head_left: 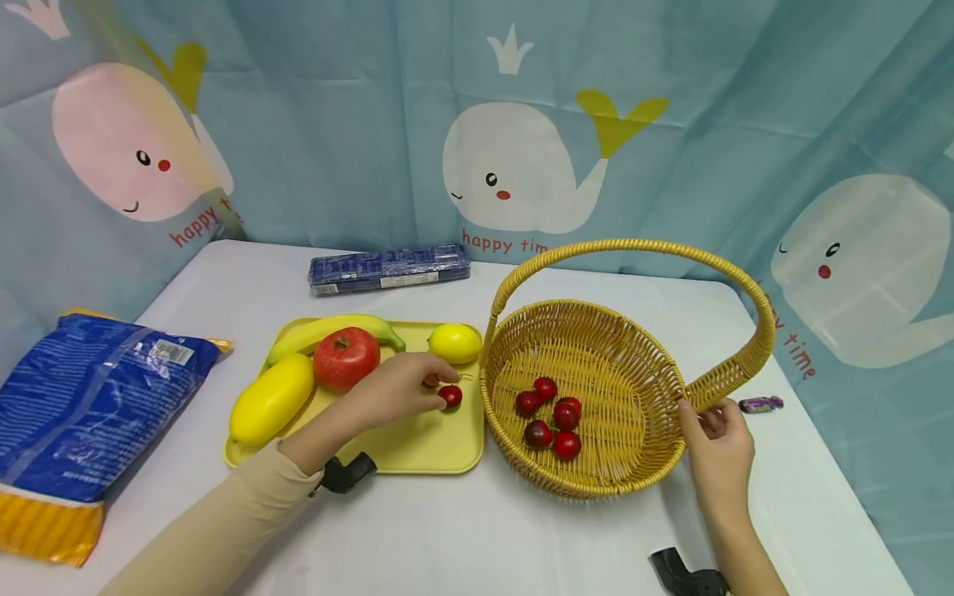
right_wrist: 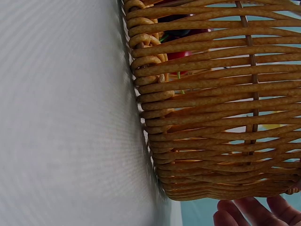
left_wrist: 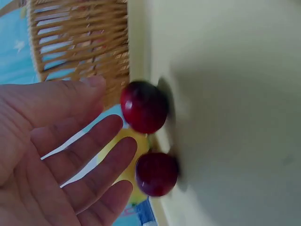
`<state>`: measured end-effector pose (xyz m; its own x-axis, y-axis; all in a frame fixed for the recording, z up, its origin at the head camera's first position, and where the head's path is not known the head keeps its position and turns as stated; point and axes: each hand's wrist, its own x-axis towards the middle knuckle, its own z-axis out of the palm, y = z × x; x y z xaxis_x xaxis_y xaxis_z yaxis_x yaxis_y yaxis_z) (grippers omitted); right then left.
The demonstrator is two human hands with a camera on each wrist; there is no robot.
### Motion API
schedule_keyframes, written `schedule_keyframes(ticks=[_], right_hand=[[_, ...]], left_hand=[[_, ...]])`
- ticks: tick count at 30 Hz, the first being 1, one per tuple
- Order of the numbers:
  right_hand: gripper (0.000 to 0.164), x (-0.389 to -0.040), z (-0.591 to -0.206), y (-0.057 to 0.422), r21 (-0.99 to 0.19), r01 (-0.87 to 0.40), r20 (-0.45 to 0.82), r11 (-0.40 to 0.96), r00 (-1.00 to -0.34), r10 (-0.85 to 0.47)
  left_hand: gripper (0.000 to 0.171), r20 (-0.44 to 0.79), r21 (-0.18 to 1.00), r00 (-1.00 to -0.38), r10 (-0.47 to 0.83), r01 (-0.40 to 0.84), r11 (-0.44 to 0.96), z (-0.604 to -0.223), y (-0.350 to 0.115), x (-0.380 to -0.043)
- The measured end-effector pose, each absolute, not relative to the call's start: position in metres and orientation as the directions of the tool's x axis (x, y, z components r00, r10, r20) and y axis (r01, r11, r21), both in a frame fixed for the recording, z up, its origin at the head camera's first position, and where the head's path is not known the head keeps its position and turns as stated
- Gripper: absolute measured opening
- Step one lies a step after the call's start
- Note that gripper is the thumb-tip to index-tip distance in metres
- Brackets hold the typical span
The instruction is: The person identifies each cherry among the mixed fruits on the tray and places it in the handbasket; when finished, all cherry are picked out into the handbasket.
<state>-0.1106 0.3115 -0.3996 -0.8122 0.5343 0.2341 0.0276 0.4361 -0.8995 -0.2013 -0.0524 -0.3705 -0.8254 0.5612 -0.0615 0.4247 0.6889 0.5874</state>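
My left hand (head_left: pixel 398 387) reaches over the yellow tray (head_left: pixel 417 455), beside a dark red cherry (head_left: pixel 450 396). The left wrist view shows two cherries on the tray, an upper cherry (left_wrist: pixel 145 107) and a lower cherry (left_wrist: pixel 157 174). The left hand's thumb and loosely bent fingers stand apart, with nothing held between them. At the base of the handle, my right hand (head_left: pixel 721 451) pinches the rim of the woven basket (head_left: pixel 619 356), its thumb on top. Several cherries (head_left: pixel 566 416) lie inside the basket. Only some fingertips (right_wrist: pixel 254 212) of this hand show in the right wrist view.
A banana (head_left: pixel 335 331), red apple (head_left: pixel 346 358), yellow papaya-like fruit (head_left: pixel 272 400) and lemon (head_left: pixel 455 343) lie on the tray. Behind it is a blue packet (head_left: pixel 389 269); a blue-orange bag (head_left: pixel 97 414) lies left. Right of the basket lies a purple-wrapped candy (head_left: pixel 760 404).
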Motion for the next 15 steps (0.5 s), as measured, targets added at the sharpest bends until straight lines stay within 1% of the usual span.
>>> schedule_keyframes(ticks=[4, 7, 15], right_hand=[[0.027, -0.110, -0.400, 0.310, -0.895, 0.033, 0.237, 0.444, -0.810, 0.536], [0.027, -0.110, -0.400, 0.310, -0.895, 0.029, 0.240, 0.444, -0.809, 0.536], [0.025, -0.112, -0.400, 0.310, -0.898, 0.015, 0.248, 0.441, -0.809, 0.533]], left_hand=[[0.031, -0.093, 0.495, -0.820, 0.565, 0.454, 0.741, -0.373, -0.041, -0.202], [0.029, -0.101, 0.460, -0.816, 0.569, 0.468, 0.754, -0.375, -0.038, -0.201], [0.027, -0.091, 0.435, -0.788, 0.609, 0.519, 0.736, -0.379, -0.040, -0.199]])
